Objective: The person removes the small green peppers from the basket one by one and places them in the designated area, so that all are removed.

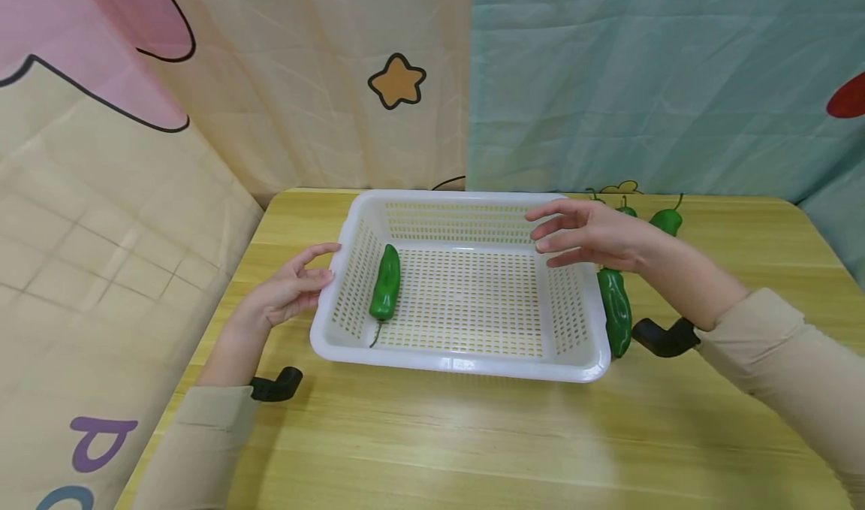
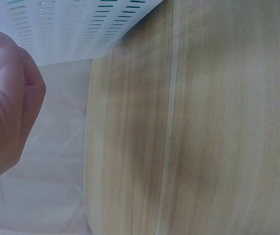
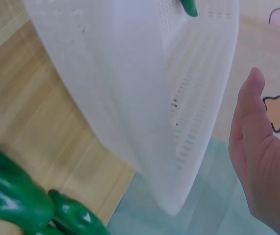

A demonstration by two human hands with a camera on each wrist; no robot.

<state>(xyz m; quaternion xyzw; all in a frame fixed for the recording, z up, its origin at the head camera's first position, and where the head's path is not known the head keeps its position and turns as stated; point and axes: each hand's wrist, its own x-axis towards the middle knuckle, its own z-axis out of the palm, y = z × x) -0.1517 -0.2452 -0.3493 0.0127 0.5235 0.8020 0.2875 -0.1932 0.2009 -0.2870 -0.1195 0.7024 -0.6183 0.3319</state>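
Note:
A white plastic basket (image 1: 449, 363) with slotted walls sits over the wooden table. Inside, near its left wall, lies one long green pepper (image 1: 386, 285), stem toward me. My left hand (image 1: 287, 288) pinches the basket's left rim between thumb and fingers; the left wrist view shows only part of this grip. Over the basket's right end hovers my right hand (image 1: 588, 236), fingers apart and loosely bent, holding nothing. In the right wrist view that hand (image 3: 267, 152) is apart from the basket rim.
Right of the basket lies a large green pepper (image 1: 615, 311), with several more behind it, partly hidden by my right hand and forearm. A printed curtain (image 1: 324, 82) hangs at the table's back edge. Bare wood (image 1: 432, 442) shows in front of the basket.

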